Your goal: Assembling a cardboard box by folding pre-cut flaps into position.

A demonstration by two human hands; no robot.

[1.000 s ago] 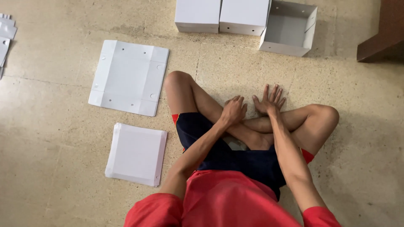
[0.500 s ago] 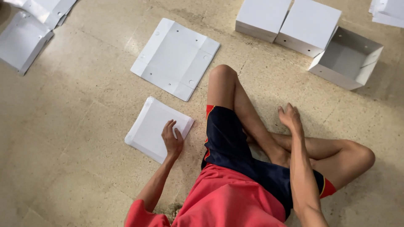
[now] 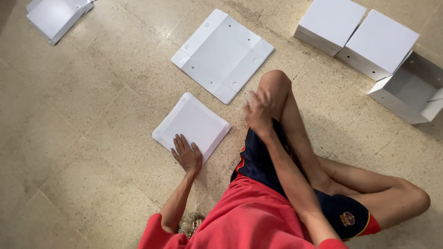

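I sit cross-legged on a beige tiled floor. My left hand (image 3: 186, 153) lies flat, fingers spread, on the near corner of a small folded white cardboard piece (image 3: 194, 121) to my left. My right hand (image 3: 258, 110) is blurred in the air over my raised left knee, fingers loosely apart, holding nothing, about a hand's width right of that piece. A larger unfolded white box blank (image 3: 222, 54) with flaps and small holes lies flat just beyond both hands.
Two closed white boxes (image 3: 328, 24) (image 3: 377, 45) and one open white box (image 3: 412, 88) stand at the upper right. More flat white cardboard pieces (image 3: 55, 16) lie at the upper left corner.
Both hands left my crossed ankles. The left hand went to the small white piece and now lies on its near corner; the right hand has swung left over my knee.
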